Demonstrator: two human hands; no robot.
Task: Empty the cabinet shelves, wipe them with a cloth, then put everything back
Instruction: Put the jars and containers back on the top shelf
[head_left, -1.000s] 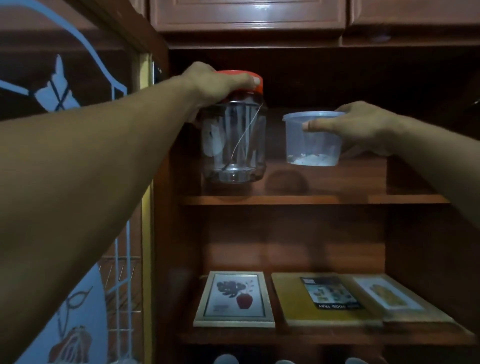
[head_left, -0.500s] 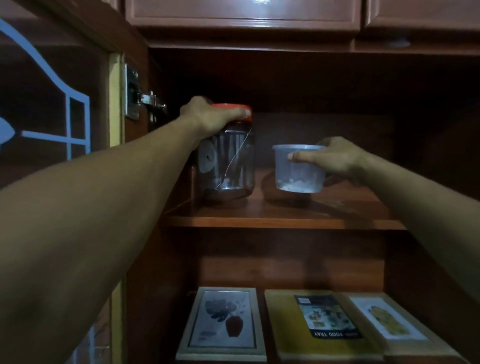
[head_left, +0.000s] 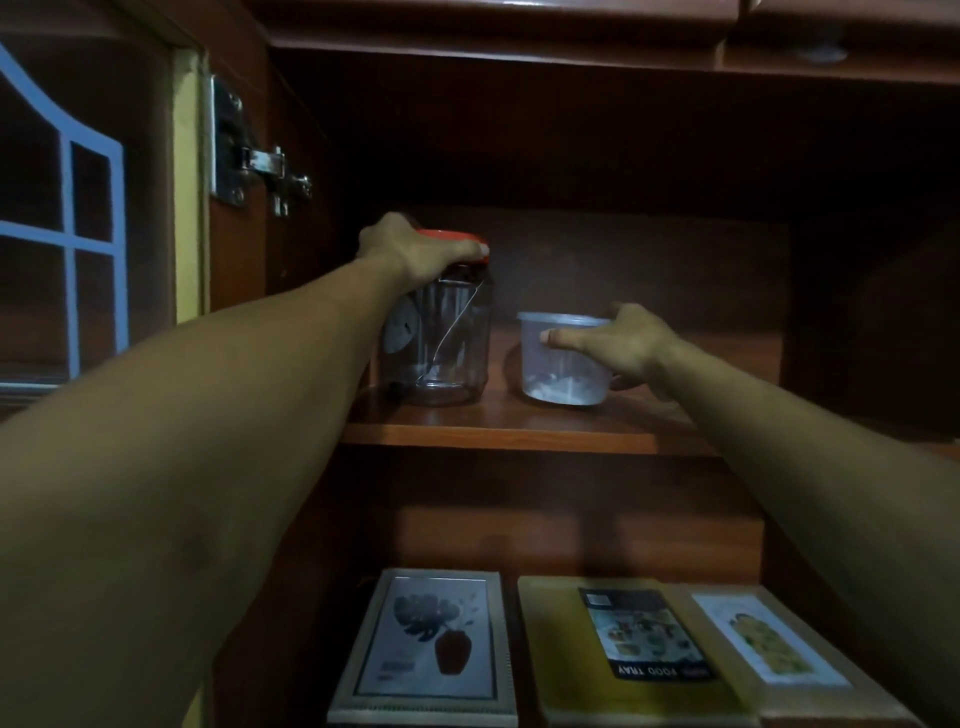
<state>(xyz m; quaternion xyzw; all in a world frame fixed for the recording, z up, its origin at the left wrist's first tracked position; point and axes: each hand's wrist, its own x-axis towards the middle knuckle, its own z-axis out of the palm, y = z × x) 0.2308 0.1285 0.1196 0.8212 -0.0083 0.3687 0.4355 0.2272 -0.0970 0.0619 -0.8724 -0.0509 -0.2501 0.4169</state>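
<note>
While both your arms were stretched into the cabinet, your left hand gripped the clear jar by its red lid. Your right hand held the small plastic tub just beside it. Both stood on the upper shelf.

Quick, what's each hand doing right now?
Left hand: grips the jar by its red lid.
Right hand: holds the plastic tub at its rim.
</note>
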